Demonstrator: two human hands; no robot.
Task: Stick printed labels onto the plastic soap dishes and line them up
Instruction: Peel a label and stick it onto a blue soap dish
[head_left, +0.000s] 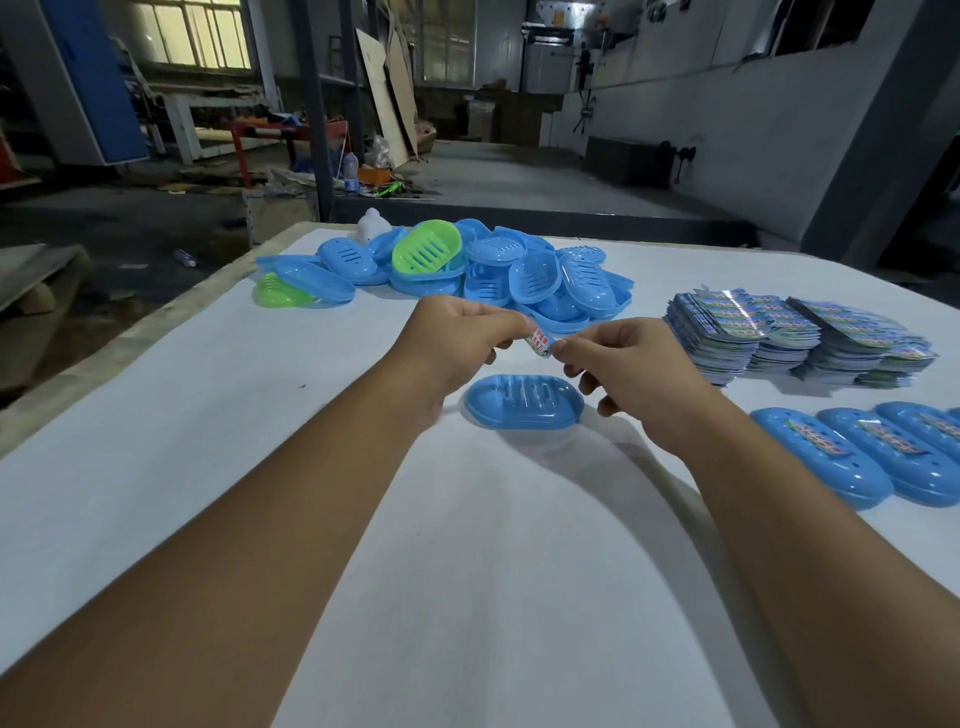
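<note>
A small printed label (539, 343) is pinched between my left hand (460, 338) and my right hand (631, 366), held in the air above the table. Just below it a blue soap dish (524, 402) lies on the white table (467, 545), untouched. A heap of blue and green soap dishes (452, 270) lies at the far side. Stacks of printed labels (795, 338) sit at the right. Three labelled blue dishes (862, 454) lie side by side in a row at the right edge.
The table's left edge (156, 332) drops to a dark workshop floor. A white plastic object (371, 224) stands behind the heap. Shelving, boards and clutter fill the background beyond the table.
</note>
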